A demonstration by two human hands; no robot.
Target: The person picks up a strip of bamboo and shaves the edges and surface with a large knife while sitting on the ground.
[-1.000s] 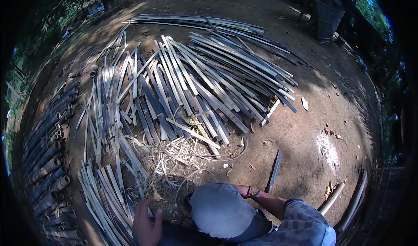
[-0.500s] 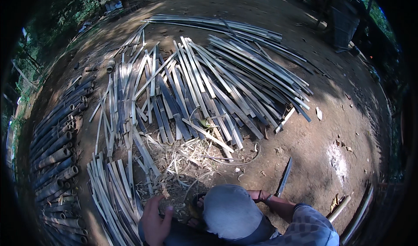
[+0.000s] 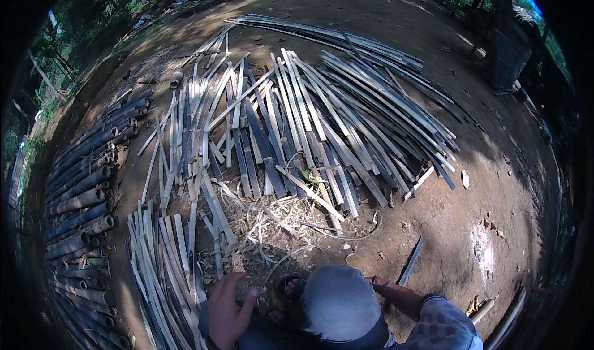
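Observation:
My left hand (image 3: 228, 310) is at the lower edge, beside the near bundle of split strips. Its thumb stands apart from the fingers and nothing is in it. A rounded grey cloth-covered shape (image 3: 342, 300) fills the lower middle; I cannot make out what it is. Behind it, my right hand (image 3: 374, 281) is mostly hidden, fingers out of sight, with dark bands round the wrist. A long knife with a dark blade (image 3: 411, 260) lies on the soil just past that wrist, its handle end hidden by the arm. Part of a sandalled foot (image 3: 292, 286) shows beside the grey shape.
Split bamboo strips (image 3: 297, 121) spread in a wide pile ahead. A bundle of strips (image 3: 151, 257) lies near left, dark bamboo poles (image 3: 86, 201) stacked beyond it. Pale shavings (image 3: 278, 217) cover the ground before me. Two poles (image 3: 504, 319) lie at lower right.
The view has shifted, so the strips and poles sit a little farther right, and the knife lower right. My left hand stays raised in nearly the same pose; the right arm has barely moved.

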